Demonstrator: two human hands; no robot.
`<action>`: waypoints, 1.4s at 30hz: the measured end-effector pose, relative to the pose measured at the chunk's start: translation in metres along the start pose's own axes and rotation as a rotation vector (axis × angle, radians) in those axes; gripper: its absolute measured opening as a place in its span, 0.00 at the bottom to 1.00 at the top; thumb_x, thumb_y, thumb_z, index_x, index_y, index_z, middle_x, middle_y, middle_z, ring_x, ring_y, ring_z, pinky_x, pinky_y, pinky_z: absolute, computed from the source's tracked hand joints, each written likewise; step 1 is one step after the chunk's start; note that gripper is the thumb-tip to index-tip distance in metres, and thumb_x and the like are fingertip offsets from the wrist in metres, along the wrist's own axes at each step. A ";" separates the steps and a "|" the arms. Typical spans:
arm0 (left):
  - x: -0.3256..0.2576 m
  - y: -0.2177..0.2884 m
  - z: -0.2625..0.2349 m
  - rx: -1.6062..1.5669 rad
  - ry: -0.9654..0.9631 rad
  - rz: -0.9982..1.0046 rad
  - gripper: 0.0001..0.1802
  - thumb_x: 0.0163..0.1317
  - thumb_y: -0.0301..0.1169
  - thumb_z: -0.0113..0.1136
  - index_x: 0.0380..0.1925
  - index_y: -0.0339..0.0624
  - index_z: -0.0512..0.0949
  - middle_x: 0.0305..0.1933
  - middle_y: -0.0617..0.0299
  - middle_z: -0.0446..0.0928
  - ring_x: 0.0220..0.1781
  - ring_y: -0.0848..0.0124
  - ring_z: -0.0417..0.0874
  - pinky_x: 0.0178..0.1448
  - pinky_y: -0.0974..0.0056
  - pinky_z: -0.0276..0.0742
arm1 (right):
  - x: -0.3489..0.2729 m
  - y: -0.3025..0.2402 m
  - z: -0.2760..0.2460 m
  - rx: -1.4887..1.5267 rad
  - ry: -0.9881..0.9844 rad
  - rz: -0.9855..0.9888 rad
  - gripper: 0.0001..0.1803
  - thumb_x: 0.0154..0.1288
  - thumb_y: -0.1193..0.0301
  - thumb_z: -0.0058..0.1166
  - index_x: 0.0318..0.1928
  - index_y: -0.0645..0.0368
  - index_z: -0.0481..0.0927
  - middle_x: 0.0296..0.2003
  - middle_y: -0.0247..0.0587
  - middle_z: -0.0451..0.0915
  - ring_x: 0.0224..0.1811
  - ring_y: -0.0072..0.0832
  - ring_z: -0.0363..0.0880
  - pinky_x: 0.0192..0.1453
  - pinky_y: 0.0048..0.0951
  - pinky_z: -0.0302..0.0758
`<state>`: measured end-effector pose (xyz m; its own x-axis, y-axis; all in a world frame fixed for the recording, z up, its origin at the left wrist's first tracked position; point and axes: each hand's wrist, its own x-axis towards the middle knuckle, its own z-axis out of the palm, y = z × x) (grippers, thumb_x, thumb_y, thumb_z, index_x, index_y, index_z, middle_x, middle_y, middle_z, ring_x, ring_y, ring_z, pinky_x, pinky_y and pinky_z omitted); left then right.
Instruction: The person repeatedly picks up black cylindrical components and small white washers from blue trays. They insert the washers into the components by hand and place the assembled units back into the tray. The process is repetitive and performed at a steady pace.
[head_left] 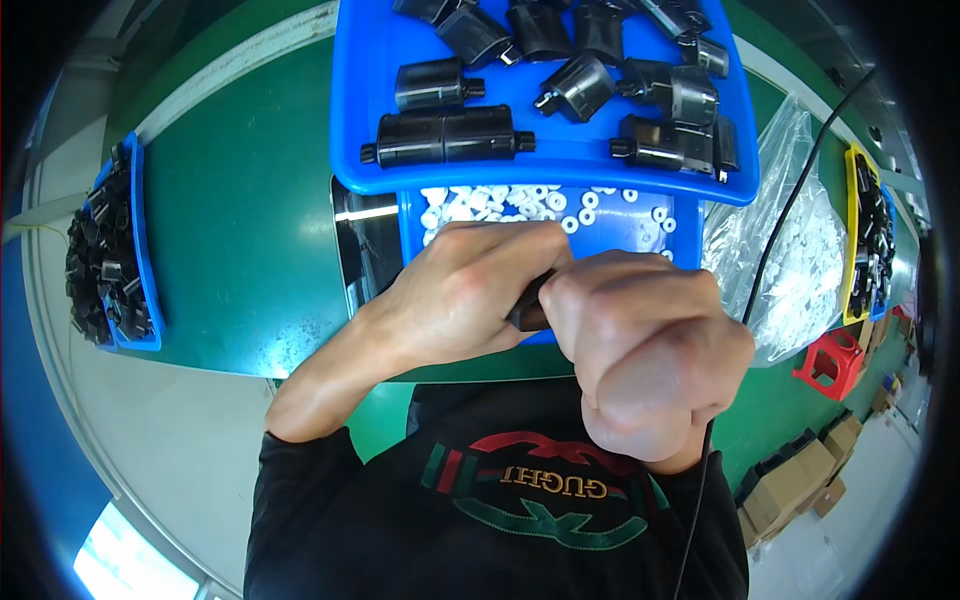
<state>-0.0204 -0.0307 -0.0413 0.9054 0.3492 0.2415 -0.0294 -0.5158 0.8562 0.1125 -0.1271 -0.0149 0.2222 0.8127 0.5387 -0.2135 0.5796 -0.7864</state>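
Observation:
My left hand [478, 285] is closed around a black plastic part [530, 309], of which only a small dark piece shows between my two hands. Pressed up against it, my right hand [650, 345] makes a fist at the same part; its palm side is hidden. Just beyond my hands, small white rings [490, 203] lie scattered in a low blue tray [688, 240]. Above that, a larger blue tray [560, 180] holds several black cylindrical plastic housings [445, 137] with short necks.
A clear plastic bag [785, 240] of white pieces lies to the right, crossed by a black cable [768, 245]. Full bins of black parts stand at far left [148, 250] and far right [856, 240]. A red stool [832, 364] and cardboard boxes [790, 490] are on the floor.

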 end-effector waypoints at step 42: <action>0.016 0.012 -0.042 -0.135 0.239 -0.165 0.40 0.64 0.63 0.45 0.53 0.32 0.72 0.38 0.56 0.78 0.37 0.69 0.79 0.41 0.66 0.74 | -0.037 -0.015 -0.060 -1.398 -0.161 0.044 0.13 0.38 0.79 0.58 0.31 0.58 0.80 0.25 0.36 0.71 0.22 0.30 0.75 0.20 0.31 0.70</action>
<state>-0.0241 0.0020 -0.0077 0.7780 0.6016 0.1813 0.0391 -0.3344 0.9416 0.1643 -0.1692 -0.0415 0.1096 0.8813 0.4596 0.9125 0.0940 -0.3980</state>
